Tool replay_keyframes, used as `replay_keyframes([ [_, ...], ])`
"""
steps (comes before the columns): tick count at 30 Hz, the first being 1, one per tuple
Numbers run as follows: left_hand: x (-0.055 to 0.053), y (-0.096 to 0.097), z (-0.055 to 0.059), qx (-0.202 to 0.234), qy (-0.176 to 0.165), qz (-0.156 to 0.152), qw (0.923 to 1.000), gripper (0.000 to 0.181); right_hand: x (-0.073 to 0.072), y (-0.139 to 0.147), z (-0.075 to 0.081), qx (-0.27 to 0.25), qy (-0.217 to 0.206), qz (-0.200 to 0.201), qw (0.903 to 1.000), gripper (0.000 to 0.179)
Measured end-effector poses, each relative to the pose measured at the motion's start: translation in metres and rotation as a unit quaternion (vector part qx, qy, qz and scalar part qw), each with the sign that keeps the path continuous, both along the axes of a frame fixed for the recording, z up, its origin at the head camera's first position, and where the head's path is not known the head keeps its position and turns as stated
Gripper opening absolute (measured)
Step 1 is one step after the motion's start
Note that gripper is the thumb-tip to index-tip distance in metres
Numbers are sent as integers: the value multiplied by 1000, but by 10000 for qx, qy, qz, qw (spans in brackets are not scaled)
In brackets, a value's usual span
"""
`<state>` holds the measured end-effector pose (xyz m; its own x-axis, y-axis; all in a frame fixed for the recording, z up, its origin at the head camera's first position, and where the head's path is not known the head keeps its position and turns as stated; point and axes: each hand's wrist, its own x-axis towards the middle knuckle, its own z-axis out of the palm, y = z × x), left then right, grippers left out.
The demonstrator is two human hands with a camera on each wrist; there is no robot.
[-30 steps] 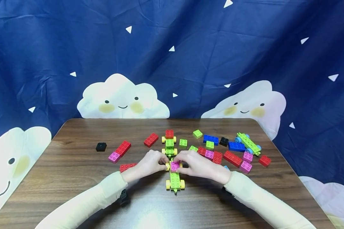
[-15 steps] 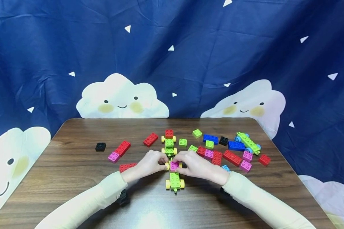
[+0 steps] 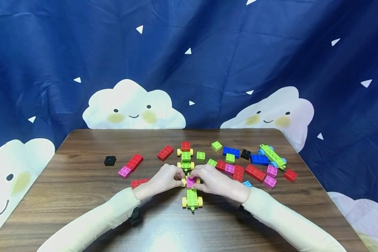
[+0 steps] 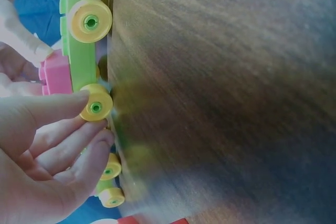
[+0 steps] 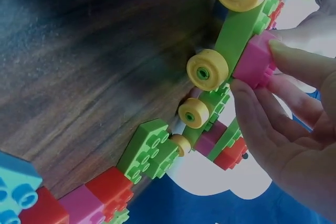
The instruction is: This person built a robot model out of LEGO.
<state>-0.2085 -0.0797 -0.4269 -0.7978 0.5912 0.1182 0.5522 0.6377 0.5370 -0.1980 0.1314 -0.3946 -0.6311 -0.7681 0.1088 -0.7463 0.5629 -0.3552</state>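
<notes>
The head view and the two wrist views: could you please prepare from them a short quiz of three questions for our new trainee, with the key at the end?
1. Multiple choice: what colour is the brick that the right hand grips?
A) black
B) pink
C) blue

2. True or false: the left hand touches a yellow wheel.

3. Fill the gap: in the head view, the green wheeled base farthest to the right has wheels coloured ___.

Key: 1. B; 2. true; 3. light blue.
</notes>
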Motion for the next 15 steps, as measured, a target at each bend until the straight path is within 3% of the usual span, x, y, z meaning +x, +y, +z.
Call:
replay_keyframes([
  [8,-2,0,2,-49,-78,-42,9999,11,-2,-2,2,-48,-245,-170,9995,24],
  [15,-2,0,2,-99,-83,-10,9999,12,-1,-4,3,5,-95,-145,9998,21],
])
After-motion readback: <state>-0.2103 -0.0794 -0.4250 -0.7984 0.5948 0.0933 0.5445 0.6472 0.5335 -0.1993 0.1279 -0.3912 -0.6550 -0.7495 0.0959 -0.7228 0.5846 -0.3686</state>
